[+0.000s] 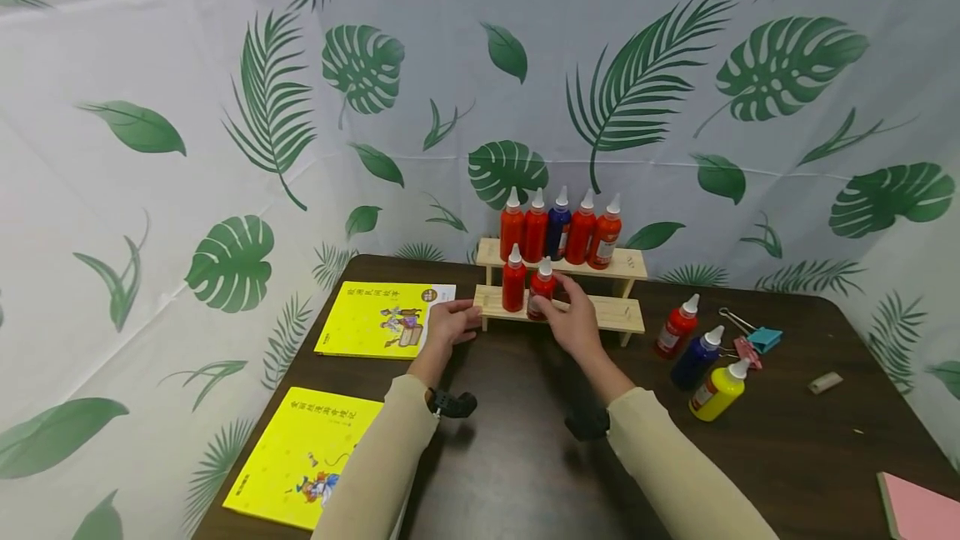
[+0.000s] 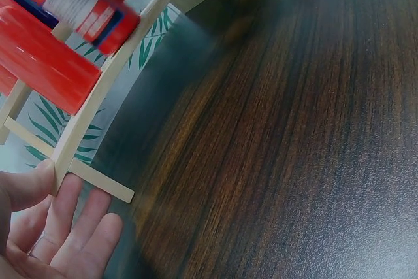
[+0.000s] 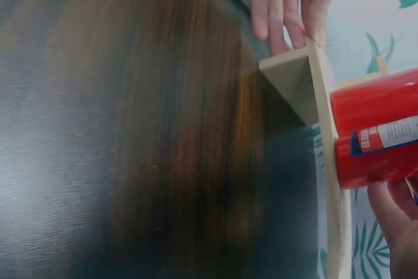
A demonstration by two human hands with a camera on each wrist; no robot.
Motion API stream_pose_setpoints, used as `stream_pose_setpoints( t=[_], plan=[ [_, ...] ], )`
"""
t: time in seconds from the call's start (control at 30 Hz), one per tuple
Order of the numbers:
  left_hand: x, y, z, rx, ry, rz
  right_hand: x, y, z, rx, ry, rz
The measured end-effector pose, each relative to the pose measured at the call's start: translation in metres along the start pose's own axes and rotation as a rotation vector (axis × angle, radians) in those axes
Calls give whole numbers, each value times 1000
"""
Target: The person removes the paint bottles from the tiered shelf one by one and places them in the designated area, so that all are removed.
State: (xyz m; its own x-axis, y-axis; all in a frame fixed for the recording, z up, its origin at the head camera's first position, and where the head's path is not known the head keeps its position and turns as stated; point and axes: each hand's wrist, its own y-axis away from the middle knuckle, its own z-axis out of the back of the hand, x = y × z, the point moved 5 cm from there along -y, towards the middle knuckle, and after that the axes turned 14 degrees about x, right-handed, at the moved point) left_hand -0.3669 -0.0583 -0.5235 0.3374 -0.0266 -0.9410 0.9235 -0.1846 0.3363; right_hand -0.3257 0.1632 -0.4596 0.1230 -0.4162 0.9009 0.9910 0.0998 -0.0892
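My right hand (image 1: 576, 322) grips a red paint bottle (image 1: 542, 283) with a white nozzle, upright at the front step of a two-tier wooden stand (image 1: 611, 312). In the right wrist view, its fingertips press the side of that bottle (image 3: 362, 171). Just left of it, another red bottle (image 1: 513, 283) stands on the same step. My left hand (image 1: 452, 323) holds the left end of this step; in the left wrist view the thumb (image 2: 29, 186) lies against the board's end, with the other fingers spread below beside the leg.
Several red bottles and a blue bottle (image 1: 557, 232) line the upper step. Right of the stand are red (image 1: 677, 328), blue (image 1: 696, 361) and yellow (image 1: 716, 392) bottles, binder clips (image 1: 763, 340) and a small pale block (image 1: 825, 382). Two yellow books (image 1: 367, 319) lie at left.
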Motion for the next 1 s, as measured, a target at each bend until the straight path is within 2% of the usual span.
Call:
stream_pose_setpoints(
  t=[0.17,0.3,0.4,0.6,0.73,1.0],
  plan=[
    [-1,-1,1,1,2,10,3,25,12,-34,-35,15],
    [0,-3,1,0,2,10,1,51,26,-60,-5,25],
    [1,-4,2,-3,1,6,-5,76,38,-68,15,-5],
    [3,-4,2,-8,1,-7,-26,131,61,-110,69,-122],
    [3,-5,1,-6,3,-10,-41,164,77,-182,93,-209],
    [2,-5,1,-3,1,-7,-78,223,109,-353,96,-448]
  ],
)
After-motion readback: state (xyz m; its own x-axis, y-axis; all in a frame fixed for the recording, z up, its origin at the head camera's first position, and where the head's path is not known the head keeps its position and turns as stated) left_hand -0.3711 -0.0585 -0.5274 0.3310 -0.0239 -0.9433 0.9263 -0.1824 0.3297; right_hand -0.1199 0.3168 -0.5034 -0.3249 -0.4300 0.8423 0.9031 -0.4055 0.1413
